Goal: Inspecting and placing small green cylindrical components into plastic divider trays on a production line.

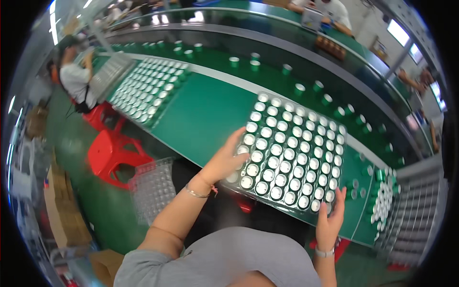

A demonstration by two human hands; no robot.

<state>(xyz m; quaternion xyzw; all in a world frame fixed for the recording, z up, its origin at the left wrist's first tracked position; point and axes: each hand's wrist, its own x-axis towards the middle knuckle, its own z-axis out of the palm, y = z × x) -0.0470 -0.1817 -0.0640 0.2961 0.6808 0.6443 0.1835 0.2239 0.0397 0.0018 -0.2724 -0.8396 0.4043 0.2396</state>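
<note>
Apart, both hands (224,162) (331,221) seemingly against tray (282,206)

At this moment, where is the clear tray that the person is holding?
In the head view, the filled clear tray is right of centre, between the left hand and the right hand, at the green workbench's near edge.

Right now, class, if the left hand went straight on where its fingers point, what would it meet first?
Probably the tray of white-topped green cylinders, whose left side the left hand already appears to grip; exact depth is unclear.
</note>
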